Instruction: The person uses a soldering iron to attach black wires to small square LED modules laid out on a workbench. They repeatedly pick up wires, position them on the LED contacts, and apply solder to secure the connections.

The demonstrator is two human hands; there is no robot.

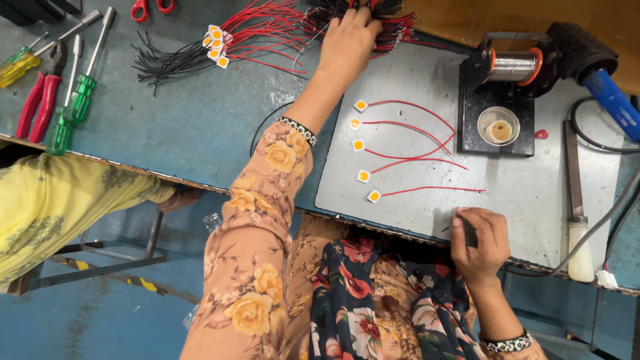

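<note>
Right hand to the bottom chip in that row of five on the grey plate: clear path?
Probably yes. The right hand rests on the plate's near edge, just right of that chip. Only its thin red wire lies between them; nothing blocks the way.

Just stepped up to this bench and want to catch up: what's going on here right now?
A person in a floral sleeve sits at a blue workbench. Their left hand reaches into a pile of black and red wires at the far edge. Their right hand rests on the near edge of a grey work plate, fingers curled around something small and dark. Five small white squares with orange centres, each with a red lead, lie in a row on the plate. A solder spool stand sits behind them.
</note>
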